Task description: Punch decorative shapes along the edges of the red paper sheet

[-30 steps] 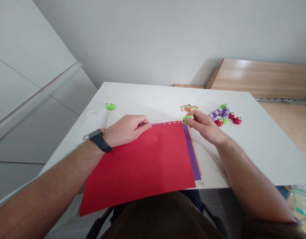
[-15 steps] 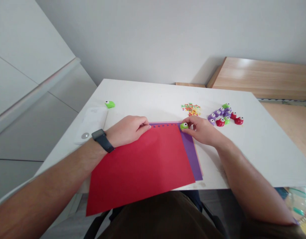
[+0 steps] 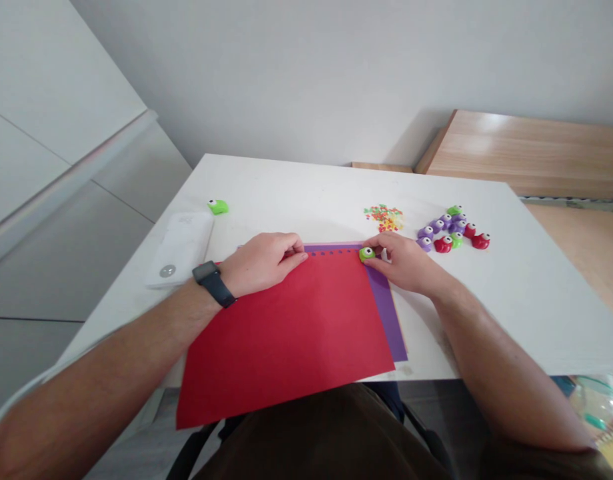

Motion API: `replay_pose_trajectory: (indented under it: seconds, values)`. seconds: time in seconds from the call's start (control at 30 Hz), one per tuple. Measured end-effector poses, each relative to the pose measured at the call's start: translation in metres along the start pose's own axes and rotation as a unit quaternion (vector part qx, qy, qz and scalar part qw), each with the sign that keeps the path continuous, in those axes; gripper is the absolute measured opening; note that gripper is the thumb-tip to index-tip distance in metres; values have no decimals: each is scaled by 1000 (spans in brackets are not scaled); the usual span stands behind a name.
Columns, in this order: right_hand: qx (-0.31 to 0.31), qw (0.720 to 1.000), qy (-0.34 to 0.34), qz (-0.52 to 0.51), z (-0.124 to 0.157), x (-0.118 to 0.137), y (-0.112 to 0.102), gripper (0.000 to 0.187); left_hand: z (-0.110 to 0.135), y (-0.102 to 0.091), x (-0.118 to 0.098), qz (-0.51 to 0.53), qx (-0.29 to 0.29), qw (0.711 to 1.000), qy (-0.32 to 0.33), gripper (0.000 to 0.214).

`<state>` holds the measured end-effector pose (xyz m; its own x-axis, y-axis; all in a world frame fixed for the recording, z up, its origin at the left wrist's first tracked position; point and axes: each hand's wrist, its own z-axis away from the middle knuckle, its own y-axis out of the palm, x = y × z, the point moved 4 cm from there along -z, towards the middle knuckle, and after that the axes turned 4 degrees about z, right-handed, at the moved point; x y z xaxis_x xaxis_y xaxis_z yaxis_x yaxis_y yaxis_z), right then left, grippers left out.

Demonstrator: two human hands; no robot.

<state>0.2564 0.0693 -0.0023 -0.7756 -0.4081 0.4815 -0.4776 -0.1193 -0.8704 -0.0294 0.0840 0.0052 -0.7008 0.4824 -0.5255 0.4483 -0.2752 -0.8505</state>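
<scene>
White wall (image 3: 336,73) w/ wood furniture (image 3: 516,143) & white cupboards (image 3: 51,113).

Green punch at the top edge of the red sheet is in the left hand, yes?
Wrong hand: the green craft punch is in the right hand, as the head view shows. It does sit at the top edge of the red paper sheet.

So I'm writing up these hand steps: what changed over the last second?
The right hand brought the green craft punch down onto the far edge of the red paper sheet, which slid toward the person, baring a purple strip. The left hand stayed on the sheet; the other punches stayed put.
</scene>
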Motion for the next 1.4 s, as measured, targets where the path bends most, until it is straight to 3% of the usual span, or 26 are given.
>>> replay_pose_trajectory:
  seconds: [0.5,0.8,1.4]
  values:
    - [-5,1000,-18,-3,1,2,-2,18,-31,21,-25,-19,-26,999,36,22]
    - [-17,1000,1,0,1,-1,-5,18,-25,19,-22,51,-40,998,18,21]
    - [-21,1000,-3,-5,3,-2,-7,19,-23,23,-21,71,-51,996,12,21]
